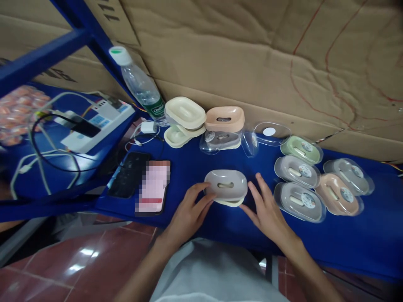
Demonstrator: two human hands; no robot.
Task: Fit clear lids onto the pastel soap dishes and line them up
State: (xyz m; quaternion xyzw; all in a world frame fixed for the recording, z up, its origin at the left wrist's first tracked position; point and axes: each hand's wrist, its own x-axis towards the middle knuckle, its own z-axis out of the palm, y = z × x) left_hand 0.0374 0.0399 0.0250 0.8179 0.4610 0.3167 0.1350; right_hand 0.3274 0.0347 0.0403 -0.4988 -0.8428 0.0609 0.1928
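Note:
A grey soap dish (227, 193) with a slotted middle sits over a cream base (233, 203) at the front of the blue table. My left hand (192, 206) grips its left end between thumb and fingers. Beside the right end is my right hand (265, 209), fingers spread, its thumb close to the cream base; nothing is held in it. Behind the dish stand stacked cream dishes (185, 112), a peach dish (225, 118) and a grey dish under a clear cover (220, 138). A loose clear lid (272, 133) rests against the cardboard.
Several lidded soap dishes (299, 203) in grey, peach and green fill the right side. To the left lie two phones (154, 188), a charger (148, 127) and a power strip (97, 126) with cables. A water bottle (141, 88) leans near the cardboard wall (220, 54).

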